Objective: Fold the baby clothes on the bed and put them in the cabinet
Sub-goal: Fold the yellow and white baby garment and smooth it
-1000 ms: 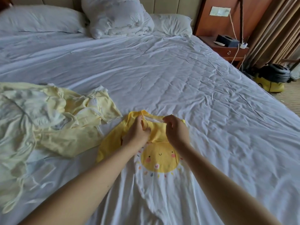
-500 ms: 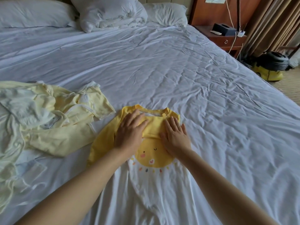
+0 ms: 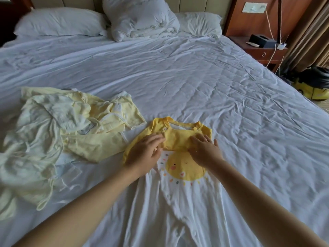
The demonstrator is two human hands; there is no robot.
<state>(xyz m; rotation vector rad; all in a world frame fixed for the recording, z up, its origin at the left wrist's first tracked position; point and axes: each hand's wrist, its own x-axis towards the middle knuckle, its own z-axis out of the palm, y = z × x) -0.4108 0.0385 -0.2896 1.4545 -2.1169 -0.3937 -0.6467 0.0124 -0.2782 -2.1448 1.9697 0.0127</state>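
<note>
Left hand (image 3: 144, 155) slid outward over sleeve (image 3: 132, 147), right hand (image 3: 204, 152) flat, romper (image 3: 185, 198) legs cropped

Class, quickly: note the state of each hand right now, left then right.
Left hand: open, fingers resting flat on the sun-print romper.
Right hand: open, pressing flat on the romper's folded yellow top.

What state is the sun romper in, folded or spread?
Partly folded: one sleeve lies across the romper, touched by the left hand and right hand; its legs lie spread.
</note>
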